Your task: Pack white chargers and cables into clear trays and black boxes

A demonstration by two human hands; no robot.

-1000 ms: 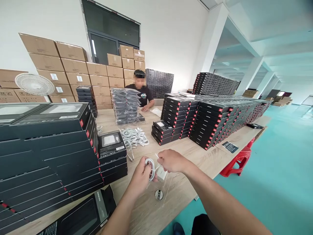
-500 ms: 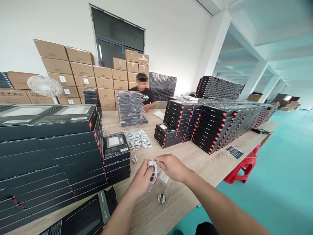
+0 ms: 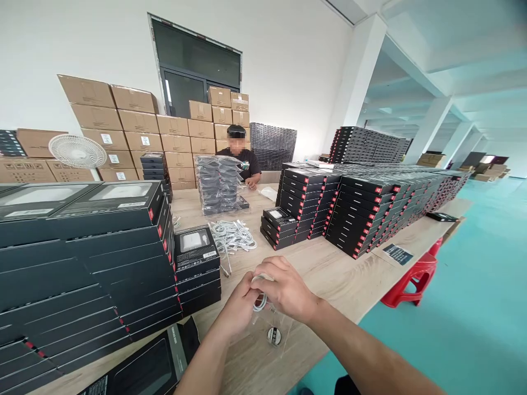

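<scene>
A coiled white cable (image 3: 259, 302) sits between my two hands, above the near part of the table. My left hand (image 3: 239, 307) is closed around the coil from the left. From the right my right hand (image 3: 286, 285) curls over the top of the coil, its fingers closed on it and covering part of it. Below the hands hangs or lies a clear plastic piece with a round black-and-white label (image 3: 274, 336); whether a hand holds it is unclear. Farther back lies a pile of white cables (image 3: 234, 236).
Stacked black boxes (image 3: 82, 263) stand at the left, with a smaller stack (image 3: 196, 263) beside them. More black boxes (image 3: 358, 214) line the right side. An open black box (image 3: 144, 362) lies at the near left. Across the table sits a person (image 3: 247, 159) behind plastic-wrapped packs (image 3: 218, 184).
My right hand has moved left and over the top of the cable coil, hiding more of it. The white block seen beneath my right hand is now out of sight.
</scene>
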